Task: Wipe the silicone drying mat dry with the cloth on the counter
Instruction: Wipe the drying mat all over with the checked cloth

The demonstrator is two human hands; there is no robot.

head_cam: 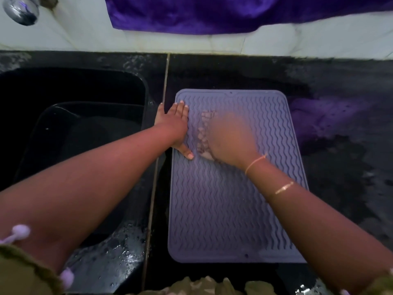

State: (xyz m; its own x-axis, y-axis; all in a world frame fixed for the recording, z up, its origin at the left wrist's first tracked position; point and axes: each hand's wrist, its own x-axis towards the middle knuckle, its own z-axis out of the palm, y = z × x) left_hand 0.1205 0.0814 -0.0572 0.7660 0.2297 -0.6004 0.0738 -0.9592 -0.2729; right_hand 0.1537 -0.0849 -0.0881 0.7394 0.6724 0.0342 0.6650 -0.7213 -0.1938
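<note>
A grey-lilac silicone drying mat (229, 209) with wavy ridges lies flat on the black counter, right of the sink. My left hand (177, 126) rests flat on the mat's upper left edge, fingers spread, holding nothing. My right hand (230, 139) is blurred with motion over the upper middle of the mat. It presses a pale, patterned cloth (203, 133) against the ridges. Only the cloth's left part shows beside the hand; the remainder is hidden under the palm.
A black sink (70, 99) with a dark basin inside sits to the left, its front rim wet. A purple cloth (319, 118) lies on the wet counter (340, 177) right of the mat. A purple towel (212, 13) hangs on the white tiled wall; a metal tap (21, 9) is top left.
</note>
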